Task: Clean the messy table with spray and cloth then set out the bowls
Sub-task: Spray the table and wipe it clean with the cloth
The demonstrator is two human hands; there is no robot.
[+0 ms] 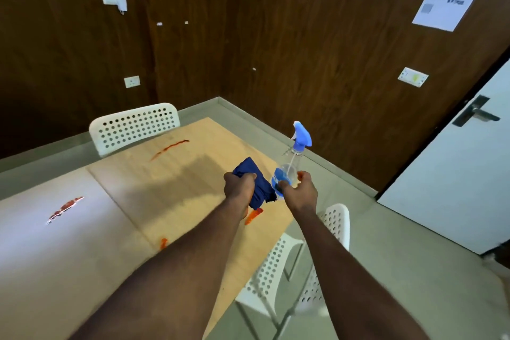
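Clear plastic forms the body of the spray bottle (291, 165), topped with a blue trigger head and showing a thin tube running down inside. Its lower part is blue, though whether that is a label or liquid cannot be told. The right hand (299, 188) grips the bottle near its base, thumb and fingers curled around it, and holds it tilted above the right edge of the counter (179, 188), with the head leaning away from the person.

Just beside it, the left hand (239, 185) is closed tightly around a bunched dark blue cloth (258, 182), whose folds stick out above and below the fist. Cloth and bottle nearly touch. Both are held above the counter rather than resting on it.

On the pale wood top lie several red smears: a long streak (169, 149) toward the far end, an orange-red patch (254, 215) just under the left wrist, and a small blot (163, 243) beside the left forearm. A further red smear (64, 208) marks the lighter section at the left.

A white perforated chair (135, 125) stands at the far end, and a second chair (278, 265) stands at the right side.
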